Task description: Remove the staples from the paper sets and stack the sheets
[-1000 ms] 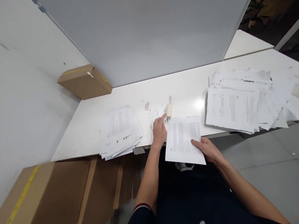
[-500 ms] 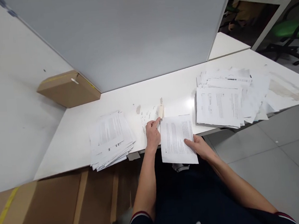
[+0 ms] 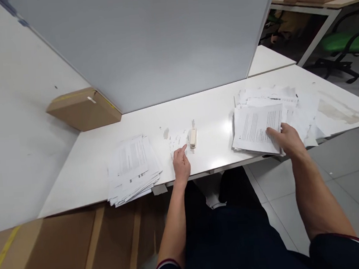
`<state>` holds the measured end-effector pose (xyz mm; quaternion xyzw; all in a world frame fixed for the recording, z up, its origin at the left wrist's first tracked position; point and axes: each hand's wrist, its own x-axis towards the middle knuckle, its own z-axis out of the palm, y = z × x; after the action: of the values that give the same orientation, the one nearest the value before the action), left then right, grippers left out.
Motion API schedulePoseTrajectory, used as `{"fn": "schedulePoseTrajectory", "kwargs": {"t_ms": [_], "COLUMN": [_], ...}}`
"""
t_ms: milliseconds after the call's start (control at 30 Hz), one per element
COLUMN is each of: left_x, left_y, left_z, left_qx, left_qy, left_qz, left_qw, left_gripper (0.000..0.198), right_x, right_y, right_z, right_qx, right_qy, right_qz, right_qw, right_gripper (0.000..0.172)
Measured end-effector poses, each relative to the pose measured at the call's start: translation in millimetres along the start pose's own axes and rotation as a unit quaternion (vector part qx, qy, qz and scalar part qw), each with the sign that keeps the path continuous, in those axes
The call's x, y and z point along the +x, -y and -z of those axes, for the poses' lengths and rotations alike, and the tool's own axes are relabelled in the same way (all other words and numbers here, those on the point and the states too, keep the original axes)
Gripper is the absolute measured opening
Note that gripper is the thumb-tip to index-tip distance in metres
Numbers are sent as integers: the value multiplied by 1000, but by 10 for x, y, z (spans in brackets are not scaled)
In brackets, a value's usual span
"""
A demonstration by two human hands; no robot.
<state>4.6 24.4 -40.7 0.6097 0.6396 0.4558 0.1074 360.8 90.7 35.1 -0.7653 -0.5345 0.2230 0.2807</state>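
My right hand (image 3: 288, 141) grips a printed paper sheet (image 3: 257, 125) at its right edge, thumb on top and fingers hidden beneath. The sheet lies over the right-hand stack of papers (image 3: 284, 97); whether it is one sheet or several, I cannot tell. My left hand (image 3: 181, 164) is open and empty at the table's front, forefinger stretched out and the other fingers loosely bent. Its fingertip is just left of a small cream stapler (image 3: 193, 137), which lies lengthwise on the white table (image 3: 210, 106).
An untidy paper stack (image 3: 132, 168) lies at the left by the front edge. A cardboard box (image 3: 85, 111) leans in the back left corner beside a grey panel (image 3: 158, 40). Larger cardboard boxes (image 3: 61, 253) stand below at left. A green chair (image 3: 345, 42) is at far right.
My right hand has carried the printed paper from beside the stapler rightward onto the right stack. My left hand has drawn slightly back from the stapler.
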Motion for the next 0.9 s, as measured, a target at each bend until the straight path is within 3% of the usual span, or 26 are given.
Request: {"fn": "schedulePoseTrajectory", "kwargs": {"t_ms": [100, 167, 300, 400, 533, 733, 833, 900], "left_x": [1, 3, 10, 7, -38, -217, -326, -374], "left_y": [-9, -21, -41, -39, -41, -118, -110, -43], "left_z": [6, 7, 1, 1, 37, 150, 301, 472], "left_qx": [5, 11, 20, 24, 23, 35, 62, 99], "left_qy": [-4, -3, -5, -18, -27, 0, -18, -58], "left_qz": [1, 1, -5, -14, -19, -13, -19, -12], "left_qw": [1000, 1000, 1000, 999, 999, 999, 998, 993], "left_gripper": [38, 38, 37, 36, 36, 35, 33, 30], "right_x": [-125, -314, -595, -576, -356, 25, 172, 211], "right_y": [35, 57, 59, 47, 4, -123, -134, -101], "right_z": [53, 37, -162, -332, -363, -265, -217, -183], "right_qx": [-131, -191, -265, -300, -327, -292, -264, -263], "right_qy": [-70, -79, 17, 38, 65, 109, 107, 108], "right_qz": [-24, 60, 292, 359, 345, 318, 291, 264], "right_qw": [989, 977, 919, 883, 877, 895, 913, 922], "right_gripper": [66, 74, 65, 57, 60, 64, 66, 66]}}
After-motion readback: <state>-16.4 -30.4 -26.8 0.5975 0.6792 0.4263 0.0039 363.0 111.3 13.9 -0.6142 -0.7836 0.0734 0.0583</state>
